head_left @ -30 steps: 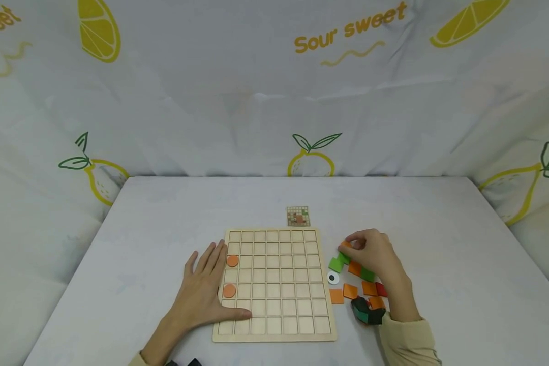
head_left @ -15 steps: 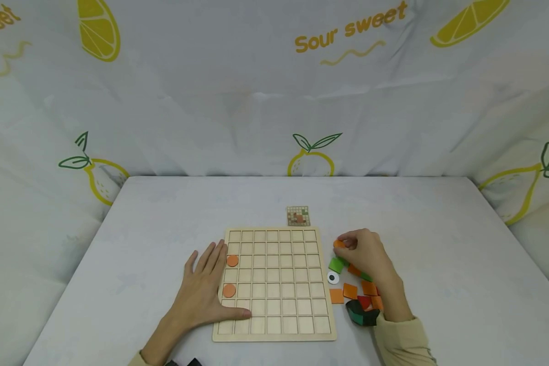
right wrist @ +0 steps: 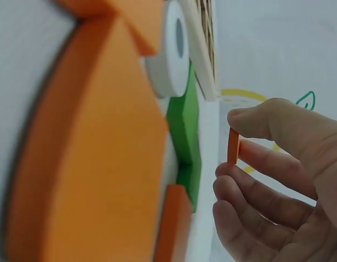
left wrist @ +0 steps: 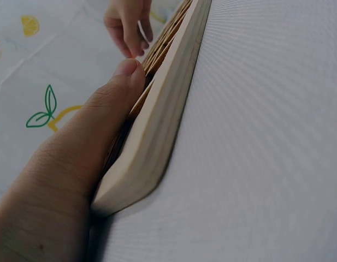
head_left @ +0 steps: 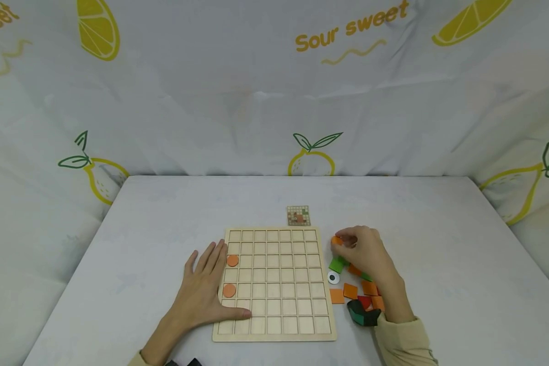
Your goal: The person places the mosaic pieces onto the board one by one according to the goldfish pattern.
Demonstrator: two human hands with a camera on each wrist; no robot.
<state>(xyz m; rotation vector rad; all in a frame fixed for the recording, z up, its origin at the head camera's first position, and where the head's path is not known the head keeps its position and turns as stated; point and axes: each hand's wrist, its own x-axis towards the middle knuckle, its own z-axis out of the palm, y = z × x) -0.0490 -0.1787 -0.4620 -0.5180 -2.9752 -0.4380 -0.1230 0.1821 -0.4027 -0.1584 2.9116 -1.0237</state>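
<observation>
- Orange piece (head_left: 336, 240), pinched in the right hand (head_left: 365, 250); a light edge grip likely suits it.
- Left hand (head_left: 203, 292), fingers spread, rests on the board (head_left: 273, 290); steady pressure likely helps.

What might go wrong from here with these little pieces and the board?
The right hand has only a pinch on the small orange piece, which might slip. That hand also hovers near loose tiles and could scatter them. The left hand rests on the board; a jolt might shift it or nudge the orange discs.
</observation>
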